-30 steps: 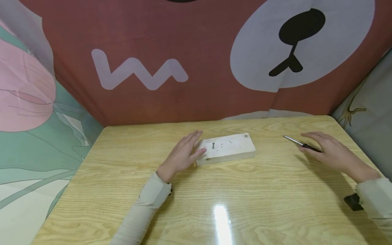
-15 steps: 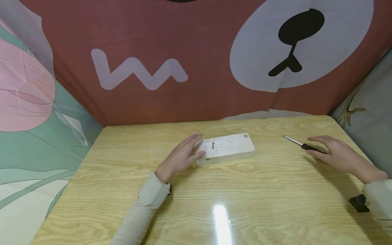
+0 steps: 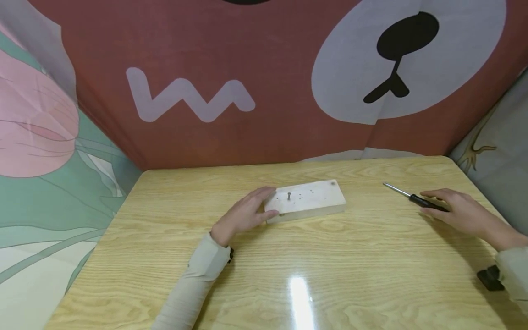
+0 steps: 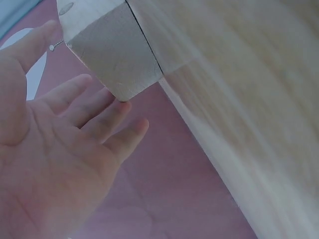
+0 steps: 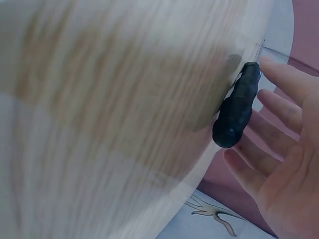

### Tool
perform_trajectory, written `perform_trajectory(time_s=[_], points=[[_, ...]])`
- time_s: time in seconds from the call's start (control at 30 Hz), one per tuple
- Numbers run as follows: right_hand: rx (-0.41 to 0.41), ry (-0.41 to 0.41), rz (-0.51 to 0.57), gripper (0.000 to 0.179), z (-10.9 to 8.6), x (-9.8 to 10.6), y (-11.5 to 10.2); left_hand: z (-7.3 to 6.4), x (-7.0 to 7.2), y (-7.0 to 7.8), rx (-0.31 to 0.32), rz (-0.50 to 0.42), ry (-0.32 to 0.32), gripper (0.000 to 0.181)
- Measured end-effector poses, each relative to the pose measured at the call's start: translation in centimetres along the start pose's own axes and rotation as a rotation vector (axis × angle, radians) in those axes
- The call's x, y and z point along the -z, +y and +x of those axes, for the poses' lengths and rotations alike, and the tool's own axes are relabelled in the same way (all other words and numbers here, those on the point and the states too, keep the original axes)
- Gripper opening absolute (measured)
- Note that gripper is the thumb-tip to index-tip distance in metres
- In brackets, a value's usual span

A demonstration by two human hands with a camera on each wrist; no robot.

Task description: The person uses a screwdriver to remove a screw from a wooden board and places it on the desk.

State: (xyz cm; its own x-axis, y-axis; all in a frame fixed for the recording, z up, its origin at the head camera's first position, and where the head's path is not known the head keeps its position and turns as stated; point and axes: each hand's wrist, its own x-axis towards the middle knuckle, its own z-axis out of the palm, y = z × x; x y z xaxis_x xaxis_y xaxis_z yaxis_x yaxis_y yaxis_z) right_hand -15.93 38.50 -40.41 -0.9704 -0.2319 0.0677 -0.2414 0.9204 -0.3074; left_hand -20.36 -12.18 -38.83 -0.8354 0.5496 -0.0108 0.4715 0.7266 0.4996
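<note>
A pale wooden block (image 3: 309,199) with several small holes lies on the table, and a screw (image 3: 289,196) stands up from its top near the left end. My left hand (image 3: 243,215) is at that end, thumb on the near side and fingers on the far side. In the left wrist view the fingers are extended by the block's end face (image 4: 117,52); whether they press on it I cannot tell. On the right lies a screwdriver (image 3: 425,201) with a black handle (image 5: 238,107), its tip toward the far left. My right hand (image 3: 466,211) hovers around the handle, fingers loosely spread, without gripping it.
The wood-grain table (image 3: 350,266) reaches back to a reddish printed cloth (image 3: 272,137). More printed cloth hangs at left and right. A small black object (image 3: 490,277) is by the right sleeve.
My right hand has drawn back to the right and slightly nearer, along the screwdriver handle, which stays put. The left hand's fingers have come down a little closer to the block.
</note>
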Motion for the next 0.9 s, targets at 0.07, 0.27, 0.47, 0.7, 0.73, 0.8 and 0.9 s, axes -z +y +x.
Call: perform_trajectory(time_s=[0.07, 0.27, 0.47, 0.7, 0.73, 0.8, 0.9], points=[[0.018, 0.012, -0.005, 0.053, 0.02, -0.19, 0.31, -0.03, 0.03, -0.05, -0.004, -0.002, -0.009, 0.067], [0.067, 0.047, -0.019, 0.045, 0.06, -0.68, 1.03, -0.12, 0.15, -0.1, 0.011, -0.011, -0.037, 0.07], [0.083, 0.031, -0.034, 0.043, 0.18, -0.63, 1.03, -0.47, 0.38, -0.15, 0.038, -0.059, -0.051, 0.071], [0.03, -0.017, -0.031, 0.043, 0.51, -0.58, 0.73, -0.55, 0.35, -0.41, 0.049, -0.098, -0.053, 0.071], [0.028, -0.02, -0.031, 0.043, 0.51, -0.56, 0.71, -0.54, 0.37, -0.42, 0.051, -0.102, -0.053, 0.071], [0.036, -0.019, -0.037, 0.043, 0.44, -0.51, 0.7, -0.51, 0.39, -0.44, 0.054, -0.109, -0.055, 0.071], [0.052, -0.009, -0.048, 0.041, 0.33, -0.45, 0.72, -0.48, 0.44, -0.44, 0.057, -0.112, -0.054, 0.07]])
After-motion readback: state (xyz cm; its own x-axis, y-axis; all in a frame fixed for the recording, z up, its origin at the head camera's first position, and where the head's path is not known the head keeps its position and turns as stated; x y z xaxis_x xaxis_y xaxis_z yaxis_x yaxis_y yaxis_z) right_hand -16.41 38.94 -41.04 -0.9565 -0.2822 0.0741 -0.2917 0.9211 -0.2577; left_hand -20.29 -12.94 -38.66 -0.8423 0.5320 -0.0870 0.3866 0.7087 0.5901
